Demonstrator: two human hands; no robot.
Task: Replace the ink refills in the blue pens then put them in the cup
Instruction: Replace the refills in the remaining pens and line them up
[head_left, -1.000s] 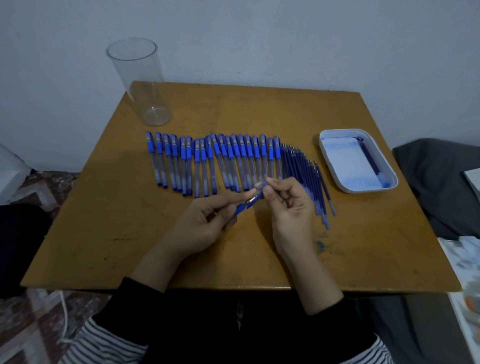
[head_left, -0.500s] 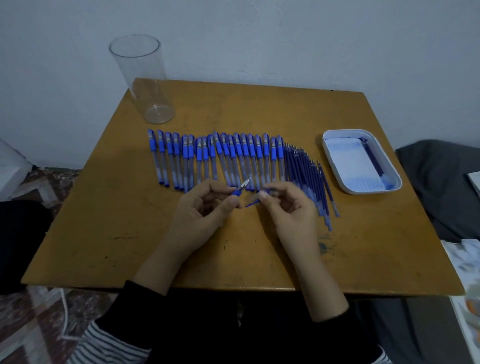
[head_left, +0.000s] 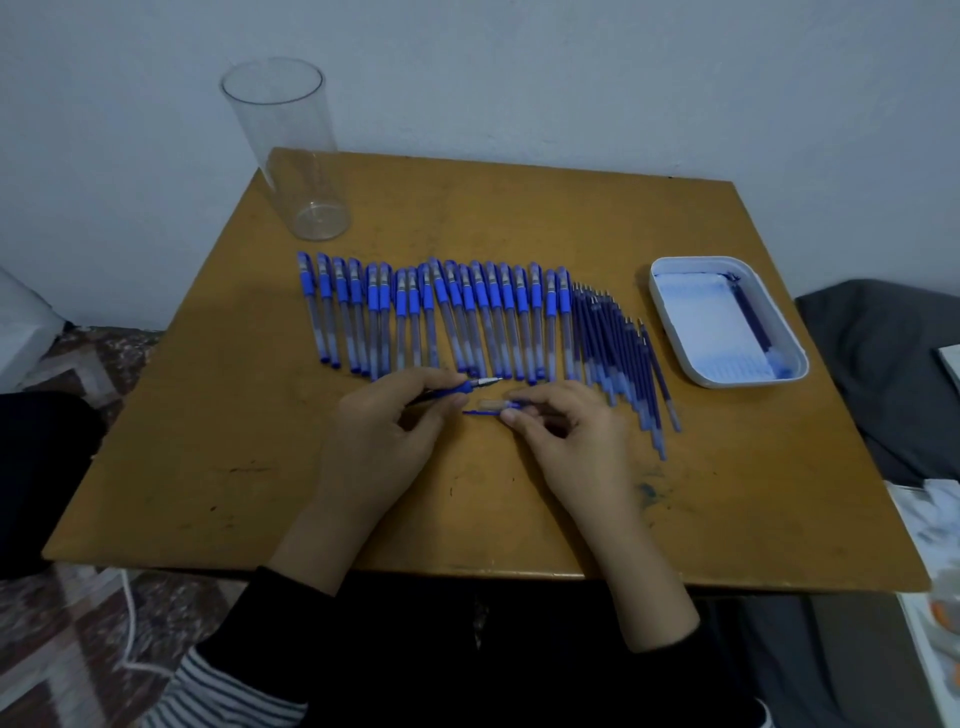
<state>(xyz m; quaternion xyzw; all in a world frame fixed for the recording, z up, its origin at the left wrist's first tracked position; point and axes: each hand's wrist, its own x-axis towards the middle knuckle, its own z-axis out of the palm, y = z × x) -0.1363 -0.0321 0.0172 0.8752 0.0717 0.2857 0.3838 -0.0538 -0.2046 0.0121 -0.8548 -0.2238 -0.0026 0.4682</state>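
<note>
Several capped blue pens (head_left: 436, 317) lie in a row across the middle of the wooden table (head_left: 519, 218). Beside them on the right lies a bunch of dark blue ink refills (head_left: 618, 358). My left hand (head_left: 384, 441) pinches the front part of a pen (head_left: 467, 387), its metal tip pointing right. My right hand (head_left: 566, 441) pinches the clear pen barrel (head_left: 493, 405), with a thin blue refill (head_left: 480, 413) sticking out to the left below it. A tall clear cup (head_left: 291, 150) stands empty at the far left corner.
A white tray (head_left: 675, 332) at the right holds a dark blue refill along its right side. Dark grey cloth (head_left: 883, 374) lies to the right of the table, papers (head_left: 935, 545) below it. Patterned floor shows at the left.
The pen has come apart: my left hand drew the tip section away to the left while my right hand kept the barrel. Both hands sank slightly toward the table.
</note>
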